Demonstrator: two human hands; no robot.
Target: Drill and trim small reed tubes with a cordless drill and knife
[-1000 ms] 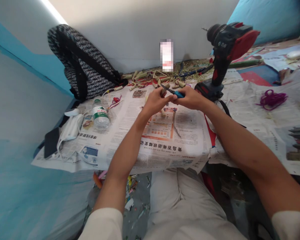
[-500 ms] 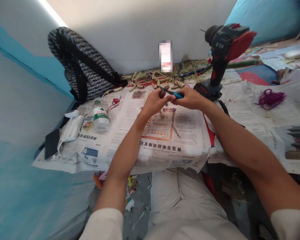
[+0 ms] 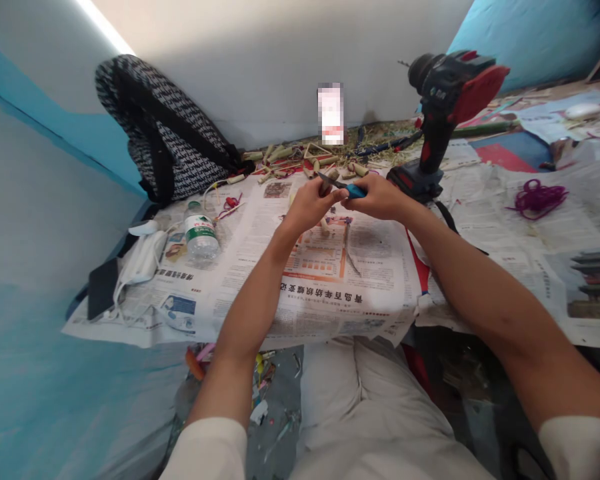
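My right hand (image 3: 375,197) is closed around the blue handle of a knife (image 3: 356,191). Its dark blade points left, over the fingers of my left hand (image 3: 310,205). That hand is curled, its thumb against the knife near the handle. A short tan piece of stem (image 3: 333,174) shows at the left fingertips behind the blade; most of it is hidden. Below both hands lies a newspaper sheet (image 3: 250,267) with small scraps and a thin dark strip (image 3: 351,250) on it.
Cut stem pieces (image 3: 280,153) lie along the wall beside a propped phone (image 3: 331,113). A cordless drill (image 3: 437,120) stands to the right, with purple cord (image 3: 539,199) beyond it. On the left are a water bottle (image 3: 201,233), a face mask (image 3: 143,257) and a patterned bag (image 3: 165,127).
The tan stem piece shows more clearly above the blade now. Both hands and the knife stay in nearly the same place.
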